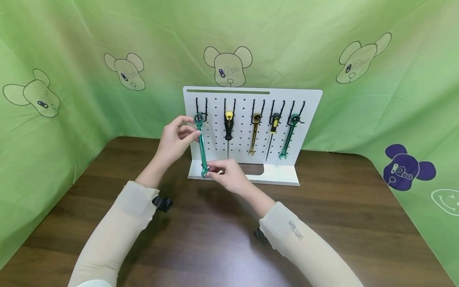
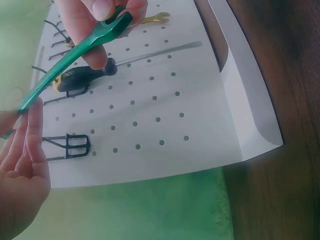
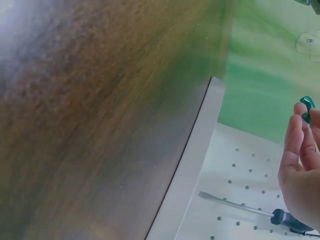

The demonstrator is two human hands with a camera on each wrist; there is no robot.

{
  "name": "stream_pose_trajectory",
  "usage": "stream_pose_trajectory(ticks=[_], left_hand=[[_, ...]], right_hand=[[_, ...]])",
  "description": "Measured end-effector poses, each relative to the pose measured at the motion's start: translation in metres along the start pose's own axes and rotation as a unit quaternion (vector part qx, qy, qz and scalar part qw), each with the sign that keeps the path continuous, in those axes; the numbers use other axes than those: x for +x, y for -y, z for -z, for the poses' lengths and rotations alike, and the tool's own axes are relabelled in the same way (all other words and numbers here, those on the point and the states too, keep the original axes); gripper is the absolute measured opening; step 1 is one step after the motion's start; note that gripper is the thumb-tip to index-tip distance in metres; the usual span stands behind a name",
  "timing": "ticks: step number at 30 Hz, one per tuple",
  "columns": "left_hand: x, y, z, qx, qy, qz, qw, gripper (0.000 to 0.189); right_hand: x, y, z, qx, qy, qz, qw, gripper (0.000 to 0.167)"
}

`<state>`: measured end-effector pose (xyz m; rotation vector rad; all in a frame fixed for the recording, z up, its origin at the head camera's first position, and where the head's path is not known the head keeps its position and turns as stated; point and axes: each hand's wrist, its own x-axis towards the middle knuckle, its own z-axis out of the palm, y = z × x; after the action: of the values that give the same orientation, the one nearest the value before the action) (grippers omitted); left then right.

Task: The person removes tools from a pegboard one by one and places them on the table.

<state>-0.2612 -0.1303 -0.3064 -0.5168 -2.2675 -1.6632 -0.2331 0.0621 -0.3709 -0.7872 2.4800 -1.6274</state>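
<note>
Green and glossy, a wrench (image 1: pixel 202 149) is held at both ends, fingers narrowed to a pinch on each. The left hand (image 1: pixel 174 139), at about ten o'clock from its middle, grips the ring end (image 1: pixel 199 118) between thumb and fingers; the right hand (image 1: pixel 229 174), between four and five o'clock, pinches the open end (image 1: pixel 204 173). The wrench runs nearly from twelve to six, in front of the left part of a white pegboard (image 1: pixel 215 139), and its ring end overlaps the leftmost black hook (image 1: pixel 206 104) in the head view.

Further out, four more tools hang from hooks on the board — a black-and-yellow screwdriver (image 1: pixel 228 126) at two o'clock from the wrench, a golden wrench (image 1: pixel 254 133) near three, a smaller screwdriver (image 1: pixel 274 124) at about half past two, and a second green wrench (image 1: pixel 288 137) around three, farthest off.

Pale sleeves (image 1: pixel 125 217) cover both forearms. The board stands on a brown wooden table (image 1: pixel 201 239); behind it hangs a green backdrop (image 1: pixel 287 48) with outlined bear heads — a purple bear (image 1: pixel 401 169) sits just past three o'clock.
</note>
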Motion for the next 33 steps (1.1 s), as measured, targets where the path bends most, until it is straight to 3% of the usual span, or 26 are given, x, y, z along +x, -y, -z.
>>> stream_pose_trajectory(ticks=[6, 20, 33], left_hand=[[-0.008, -0.005, 0.0, 0.006, 0.011, -0.007, 0.9999, 0.029], [-0.036, -0.016, 0.004, 0.056, 0.056, 0.007, 0.9968, 0.031], [-0.053, -0.002, 0.005, 0.034, 0.078, 0.046, 0.9953, 0.032]], right_hand=[[-0.007, 0.003, -0.002, -0.006, 0.012, 0.005, 0.9999, 0.023], [-0.032, 0.01, -0.008, 0.001, 0.107, 0.04, 0.9935, 0.009], [-0.042, 0.004, -0.018, 0.008, 0.161, 0.025, 0.9866, 0.006]])
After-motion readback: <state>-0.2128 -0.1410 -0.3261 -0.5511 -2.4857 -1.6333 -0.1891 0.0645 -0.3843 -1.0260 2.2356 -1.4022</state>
